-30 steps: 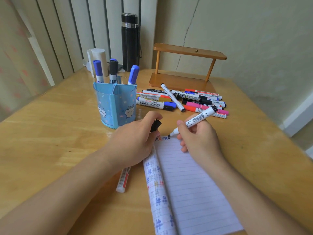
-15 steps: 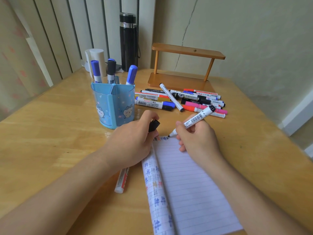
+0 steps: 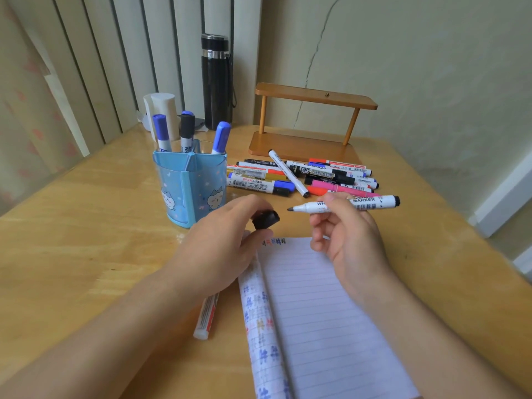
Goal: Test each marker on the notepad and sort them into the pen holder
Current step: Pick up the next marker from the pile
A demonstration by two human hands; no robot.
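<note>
Head view | OP: right hand [image 3: 351, 240] holds the uncapped marker [image 3: 342, 205] roughly level, centre-right of frame, with thumb and fingers curled round the front half of the barrel. Felt tip points frame-left, off the paper, above the top edge of the notepad [image 3: 316, 312].

QA: Left?

OP: Left hand [image 3: 218, 243] pinches the black cap [image 3: 266, 219] between thumb and fingertips, centre frame, near the tip but apart from it. Can't tell which way the cap's open end faces.

QA: How does it handle?

OP: My read: light, stiff plastic tube, and the glossy label makes it a bit slick. Take it on the barrel behind the nib collar, as the hand has it. Keep off the felt, it's soft and it inks skin. The cap is small and likely push-fit, so it needs a straight axial push. Off-axis I'd expect it to skid on the nib.

QA: Destination?

OP: Pen holder [image 3: 190, 191], left of centre, blue and divided, with a few capped markers standing in it. It looks thin and light, so I'd lower the marker in rather than knock the rim. The marker pile [image 3: 302, 177], which I take as untested, lies on the tabletop [image 3: 86, 226] behind the hands. One loose marker [image 3: 205, 318] sits under the left forearm, lower centre.
</note>
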